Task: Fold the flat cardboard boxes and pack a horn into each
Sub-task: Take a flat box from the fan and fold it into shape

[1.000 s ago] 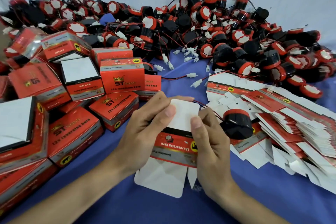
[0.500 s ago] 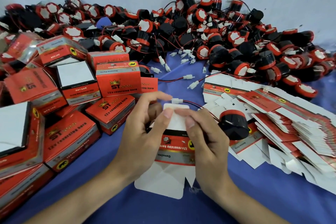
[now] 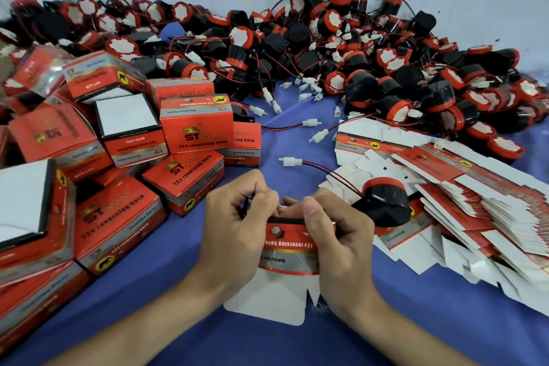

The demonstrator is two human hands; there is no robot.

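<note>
- The box (image 3: 289, 249) I am working on sits at the middle of the table (image 3: 416, 321), towards its near edge. It is held up between both hands, with its white bottom flaps (image 3: 267, 303) down on the blue cover.
- The left hand (image 3: 237, 226) has its fingers curled round the box's upper left corner. The right hand (image 3: 335, 235) pinches the upper right, thumb on the printed front. I cannot tell what the fingertips are doing behind the top edge.
- I judge the card thin and light, so it will bend wherever I press. I would hold it at the scored corners and the upper edge, not on the middle of a panel, which would buckle.
- The print looks glossy and is probably slippery. A pinch across an edge should hold better than flat pressure.
- The flaps look like the weak part, easy to crease or tear if forced.
- The horn (image 3: 383, 205) lies just beside the right hand, on the flat boxes (image 3: 481, 211) spread along the table's right side. It looks like hard plastic and denser than the box.
- I would take the horn round its black barrel, not by the thin wire (image 3: 326, 168) with its white plug (image 3: 289, 161), which could snag.
- Folded boxes (image 3: 196, 125) crowd the table's left side, and loose horns (image 3: 356, 47) are heaped along the far edge.
</note>
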